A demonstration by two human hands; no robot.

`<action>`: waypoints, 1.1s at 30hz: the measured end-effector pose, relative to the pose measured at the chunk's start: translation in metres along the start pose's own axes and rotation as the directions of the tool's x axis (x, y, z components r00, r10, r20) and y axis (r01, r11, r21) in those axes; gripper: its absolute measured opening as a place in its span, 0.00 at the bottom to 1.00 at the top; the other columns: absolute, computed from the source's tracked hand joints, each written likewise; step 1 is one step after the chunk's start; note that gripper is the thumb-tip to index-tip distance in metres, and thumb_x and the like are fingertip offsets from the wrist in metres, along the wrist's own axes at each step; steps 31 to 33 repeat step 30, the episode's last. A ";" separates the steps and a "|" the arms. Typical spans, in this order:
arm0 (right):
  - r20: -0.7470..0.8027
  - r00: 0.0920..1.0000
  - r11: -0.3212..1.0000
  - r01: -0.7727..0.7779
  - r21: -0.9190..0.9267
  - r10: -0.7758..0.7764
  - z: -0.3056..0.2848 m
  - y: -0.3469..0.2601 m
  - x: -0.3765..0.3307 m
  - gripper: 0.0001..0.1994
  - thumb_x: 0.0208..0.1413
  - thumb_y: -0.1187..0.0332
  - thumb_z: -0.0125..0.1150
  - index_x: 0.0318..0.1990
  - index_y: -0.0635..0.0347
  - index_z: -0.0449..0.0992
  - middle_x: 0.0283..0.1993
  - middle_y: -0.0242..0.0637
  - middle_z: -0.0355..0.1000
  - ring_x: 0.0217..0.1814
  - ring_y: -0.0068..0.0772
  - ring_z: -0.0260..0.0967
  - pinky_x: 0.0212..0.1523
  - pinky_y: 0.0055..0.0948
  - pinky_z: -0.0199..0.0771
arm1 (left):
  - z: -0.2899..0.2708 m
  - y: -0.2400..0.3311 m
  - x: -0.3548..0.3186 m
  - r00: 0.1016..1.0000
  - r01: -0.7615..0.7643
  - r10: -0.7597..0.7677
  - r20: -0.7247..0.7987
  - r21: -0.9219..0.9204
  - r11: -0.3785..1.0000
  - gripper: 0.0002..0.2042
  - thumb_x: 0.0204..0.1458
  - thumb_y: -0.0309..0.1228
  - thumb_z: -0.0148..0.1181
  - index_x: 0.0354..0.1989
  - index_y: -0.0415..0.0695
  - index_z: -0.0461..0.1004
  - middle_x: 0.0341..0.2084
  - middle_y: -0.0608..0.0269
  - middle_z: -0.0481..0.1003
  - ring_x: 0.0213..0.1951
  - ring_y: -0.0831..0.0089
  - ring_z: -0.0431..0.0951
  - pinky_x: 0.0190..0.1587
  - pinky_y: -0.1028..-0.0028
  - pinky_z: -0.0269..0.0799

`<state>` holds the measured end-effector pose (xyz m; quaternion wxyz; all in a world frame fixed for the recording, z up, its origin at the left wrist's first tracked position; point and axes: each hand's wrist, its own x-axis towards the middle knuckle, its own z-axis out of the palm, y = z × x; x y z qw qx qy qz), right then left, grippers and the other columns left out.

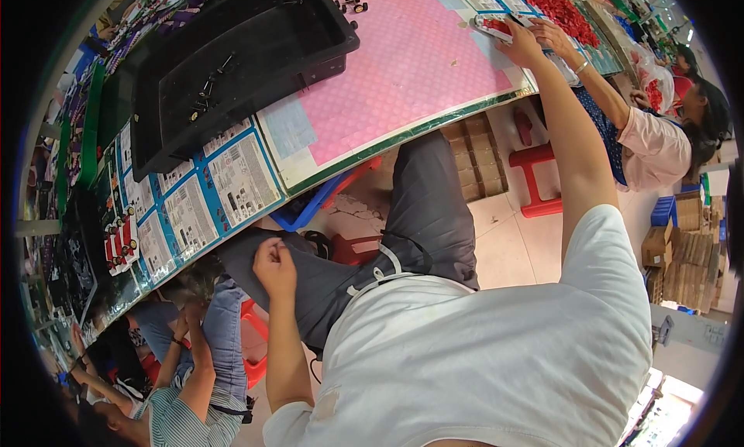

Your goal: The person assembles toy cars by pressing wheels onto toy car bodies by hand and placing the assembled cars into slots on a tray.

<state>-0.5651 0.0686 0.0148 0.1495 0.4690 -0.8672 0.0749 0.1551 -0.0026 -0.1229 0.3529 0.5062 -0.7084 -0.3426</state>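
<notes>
At the far right of the table my right hand (pixel 524 47) reaches out, its fingers closed at the edge of a small red-and-white toy vehicle part (pixel 493 26). Part of that piece is covered by the fingers. A co-worker's hand (pixel 551 36) is close beside mine, by a heap of small red plastic parts (pixel 559 12). My left hand (pixel 276 266) rests on my thigh below the table edge, with its fingers curled in; whatever it may hold is hidden.
A large black tray (pixel 256 98) with several small wheel axles (pixel 208 87) stands at the left. Pink sheeting (pixel 387 67) covers the table's middle. Red toy cars (pixel 120 242) lie at the left end. Beneath are a blue crate (pixel 298 214) and a red stool (pixel 539 180). Co-workers sit on both sides.
</notes>
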 end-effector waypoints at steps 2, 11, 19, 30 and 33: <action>0.053 0.997 0.994 -0.059 0.090 0.055 0.002 0.001 0.007 0.34 0.44 0.51 0.73 0.58 0.59 0.73 0.51 0.54 0.76 0.51 0.51 0.76 0.52 0.43 0.75 | 0.012 0.041 -0.010 0.996 0.047 -0.036 0.084 -0.140 0.989 0.03 0.57 0.23 0.59 0.36 0.38 0.77 0.23 0.70 0.72 0.25 0.85 0.68 0.27 0.81 0.64; -0.002 0.922 0.323 0.137 0.936 -0.387 -0.103 -0.261 -0.145 0.24 0.46 0.60 0.77 0.49 0.59 0.75 0.45 0.38 0.74 0.46 0.33 0.73 0.48 0.34 0.75 | 0.068 0.188 0.020 0.895 0.322 0.139 0.424 -0.829 0.457 0.32 0.56 0.36 0.67 0.65 0.39 0.58 0.48 0.58 0.71 0.36 0.78 0.74 0.33 0.81 0.72; -0.195 0.967 0.544 0.253 0.800 -0.164 -0.020 -0.278 -0.007 0.11 0.55 0.71 0.65 0.47 0.57 0.80 0.43 0.43 0.75 0.39 0.34 0.76 0.41 0.32 0.77 | 0.046 0.182 0.037 0.907 0.389 -0.007 0.421 -0.831 0.398 0.14 0.60 0.30 0.55 0.53 0.42 0.65 0.50 0.48 0.73 0.31 0.77 0.76 0.25 0.80 0.71; -0.272 0.960 0.688 0.153 0.709 0.067 0.022 -0.289 0.029 0.12 0.49 0.74 0.60 0.42 0.59 0.82 0.45 0.51 0.76 0.48 0.52 0.74 0.52 0.41 0.75 | 0.037 0.156 0.017 0.872 0.487 -0.207 0.444 -0.736 0.471 0.17 0.62 0.38 0.54 0.55 0.44 0.65 0.51 0.54 0.74 0.38 0.73 0.78 0.27 0.78 0.72; -0.272 0.960 0.688 0.153 0.709 0.067 0.022 -0.289 0.029 0.12 0.49 0.74 0.60 0.42 0.59 0.82 0.45 0.51 0.76 0.48 0.52 0.74 0.52 0.41 0.75 | 0.037 0.156 0.017 0.872 0.487 -0.207 0.444 -0.736 0.471 0.17 0.62 0.38 0.54 0.55 0.44 0.65 0.51 0.54 0.74 0.38 0.73 0.78 0.27 0.78 0.72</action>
